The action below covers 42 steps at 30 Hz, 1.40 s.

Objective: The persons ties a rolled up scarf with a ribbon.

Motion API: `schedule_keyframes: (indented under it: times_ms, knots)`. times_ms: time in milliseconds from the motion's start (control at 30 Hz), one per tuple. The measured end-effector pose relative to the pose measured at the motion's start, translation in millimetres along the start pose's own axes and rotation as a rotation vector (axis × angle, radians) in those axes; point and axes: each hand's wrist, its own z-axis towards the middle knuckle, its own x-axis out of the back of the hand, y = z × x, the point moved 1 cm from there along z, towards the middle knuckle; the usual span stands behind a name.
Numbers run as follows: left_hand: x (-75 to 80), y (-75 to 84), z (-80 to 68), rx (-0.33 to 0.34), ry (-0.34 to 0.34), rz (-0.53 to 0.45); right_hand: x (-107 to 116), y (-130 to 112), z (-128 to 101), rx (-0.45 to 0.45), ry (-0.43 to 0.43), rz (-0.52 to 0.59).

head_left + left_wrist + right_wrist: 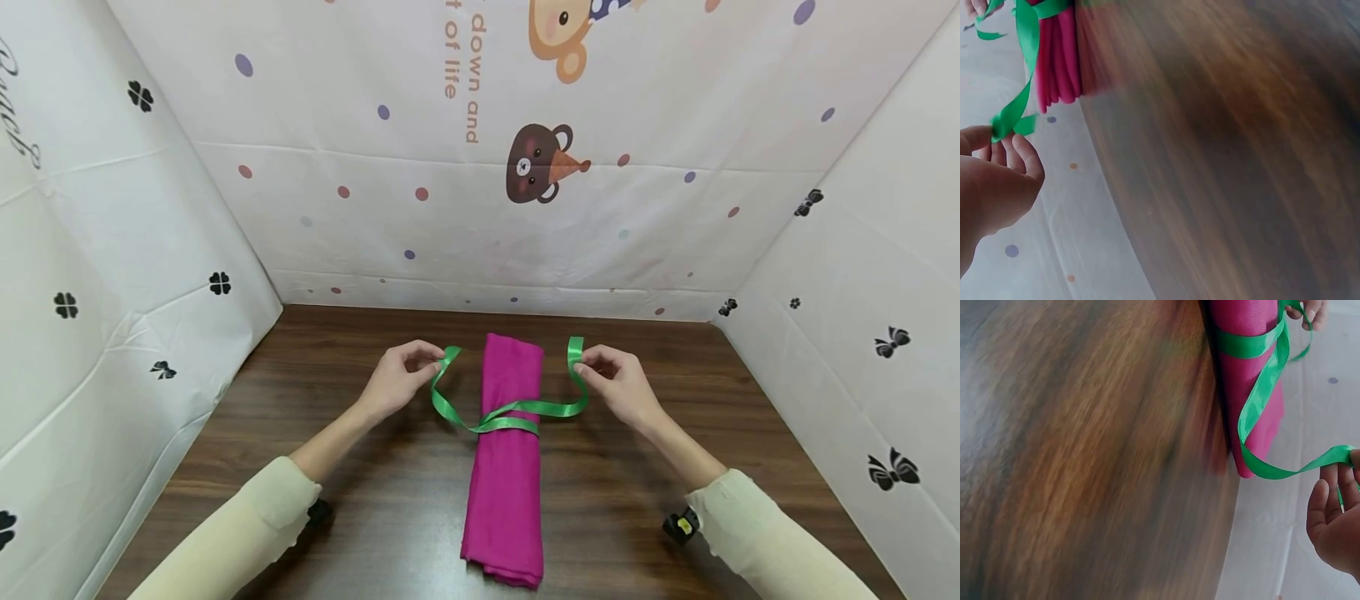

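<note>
A long magenta cloth (506, 500), folded into a narrow bundle, lies lengthwise on the table. Around its middle passes a green ribbon (555, 408), whose two ends cross on top of the cloth. To the left of the bundle, the left hand (401, 379) pinches one ribbon end between thumb and fingers. On the other side the right hand (622, 383) pinches the opposite end, with a short tail sticking up past the fingers. Slack curves of ribbon hang between each hand and the bundle. In the left wrist view the cloth's end (1057, 69) shows several folded layers.
The brown wooden table (375, 517) meets a white printed sheet (337, 225) at the back. Similar white sheets (82, 367) stand at both sides. A dark wrist device (681, 527) sits by the right sleeve.
</note>
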Motion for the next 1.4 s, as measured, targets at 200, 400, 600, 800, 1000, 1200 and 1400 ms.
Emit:
schedule_keyframes:
  times_ms: [200,400,600,800,1000,1200,1400]
  knots:
    - [-4.8,6.1,2.8,-0.037,0.010,0.003,-3,-8,2,0.000,-0.006,0.019]
    - [-12.7,14.3,7.0,-0.019,0.007,-0.067,-11,-13,5,0.015,-0.022,0.032]
    - [-20.9,19.4,13.5,0.002,0.032,-0.071,-16,-18,8,0.027,-0.030,0.064]
    - [-25.9,25.6,18.8,0.013,-0.012,-0.082,-22,-21,10,0.040,-0.046,0.101]
    - [-29.1,28.3,20.9,-0.006,-0.024,-0.105,-28,-23,14,0.041,-0.053,0.118]
    - [-30.9,31.5,22.0,0.006,-0.027,-0.121,-31,-44,14,0.049,-0.051,0.109]
    - [-32.7,35.5,21.7,-0.001,-0.022,-0.119,-33,-73,13,0.043,-0.059,0.125]
